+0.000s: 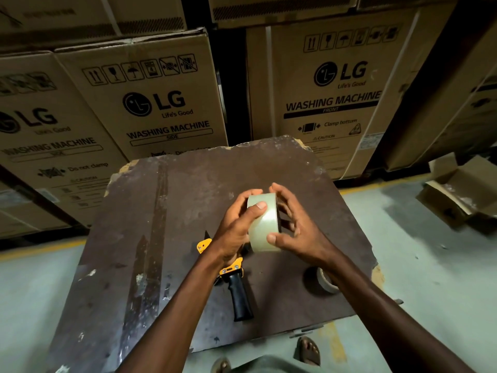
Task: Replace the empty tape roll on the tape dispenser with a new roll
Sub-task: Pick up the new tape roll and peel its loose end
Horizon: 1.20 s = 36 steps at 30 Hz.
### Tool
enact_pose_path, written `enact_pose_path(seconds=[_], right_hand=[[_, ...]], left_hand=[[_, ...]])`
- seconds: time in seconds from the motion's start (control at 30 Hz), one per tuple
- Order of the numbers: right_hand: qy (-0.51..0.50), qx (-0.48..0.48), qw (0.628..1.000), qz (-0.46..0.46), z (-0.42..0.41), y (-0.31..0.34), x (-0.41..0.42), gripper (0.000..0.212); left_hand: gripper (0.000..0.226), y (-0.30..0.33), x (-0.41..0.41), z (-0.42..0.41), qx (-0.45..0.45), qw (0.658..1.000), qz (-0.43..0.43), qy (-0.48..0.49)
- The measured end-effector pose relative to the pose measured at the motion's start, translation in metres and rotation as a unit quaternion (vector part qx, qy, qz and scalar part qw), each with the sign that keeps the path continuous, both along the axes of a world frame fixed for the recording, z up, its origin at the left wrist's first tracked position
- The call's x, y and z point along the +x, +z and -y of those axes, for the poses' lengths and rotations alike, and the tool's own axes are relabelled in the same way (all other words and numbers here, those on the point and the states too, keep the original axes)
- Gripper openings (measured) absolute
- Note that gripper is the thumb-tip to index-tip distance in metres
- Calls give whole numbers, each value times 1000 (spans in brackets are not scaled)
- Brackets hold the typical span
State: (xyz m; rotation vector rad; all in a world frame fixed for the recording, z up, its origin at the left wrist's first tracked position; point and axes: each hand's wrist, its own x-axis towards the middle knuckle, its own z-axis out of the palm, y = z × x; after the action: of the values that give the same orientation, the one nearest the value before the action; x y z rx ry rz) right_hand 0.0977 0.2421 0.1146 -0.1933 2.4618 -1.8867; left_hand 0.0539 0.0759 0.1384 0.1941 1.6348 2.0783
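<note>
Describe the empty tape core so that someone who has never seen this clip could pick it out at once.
Start at the worn brown table in front of the stacked cartons. Near its right edge, just behind the right forearm, the empty tape core lies apart from the yellow tape dispenser. Unlike the thick, pale new tape roll held in both hands, it is a thin bare ring.

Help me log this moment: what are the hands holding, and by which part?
Both hands, left and right, hold the new tape roll by its outer rim, thumbs on the tape face.

"LG WASHING MACHINE" on cartons [166, 103]
</note>
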Motion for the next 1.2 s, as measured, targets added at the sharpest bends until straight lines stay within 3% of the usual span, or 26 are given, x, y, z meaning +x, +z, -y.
enact_pose_path(seconds=[0.17, 0.5, 0.73, 1.07, 1.2], right_hand=[[-11, -53, 997, 63, -2, 1, -2, 105], [16, -44, 998, 44, -8, 1, 2, 91], [27, -38, 998, 32, -7, 4, 3, 90], [22, -58, 998, 32, -4, 5, 1, 90], [14, -45, 999, 27, -4, 5, 0, 89]], left_hand=[[65, -1, 4, 0, 5, 999, -42, 5], [57, 6, -3, 12, -69, 988, -132, -39], [44, 6, -7, 14, -46, 989, -133, -46], [55, 2, -9, 13, -35, 990, -135, -32], [47, 1, -11, 10, -25, 990, -132, -36]])
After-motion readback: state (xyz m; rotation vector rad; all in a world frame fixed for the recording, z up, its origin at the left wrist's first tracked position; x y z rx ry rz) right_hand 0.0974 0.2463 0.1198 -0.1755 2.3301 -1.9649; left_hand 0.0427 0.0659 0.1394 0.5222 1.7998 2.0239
